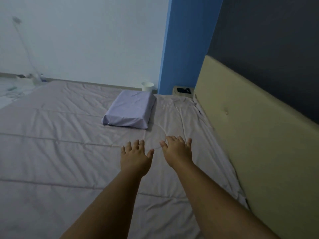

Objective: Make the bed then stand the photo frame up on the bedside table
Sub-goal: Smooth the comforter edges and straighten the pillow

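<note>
A pale pinkish-grey quilted cover (60, 152) lies spread over the bed, with creases near the headboard. A lilac pillow (130, 109) rests on it at the far side. My left hand (135, 156) and my right hand (177, 152) reach out side by side over the cover, palms down and fingers spread, holding nothing. At the far corner stands the bedside table (176, 94), and a dark flat thing (183, 90) on it may be the photo frame lying down.
A cream padded headboard (259, 135) runs along the right side of the bed. A blue wall column (186, 45) rises behind the bedside table. A white cup-shaped bin (147, 86) stands beyond the pillow. Clutter lies on the floor at far left (31, 78).
</note>
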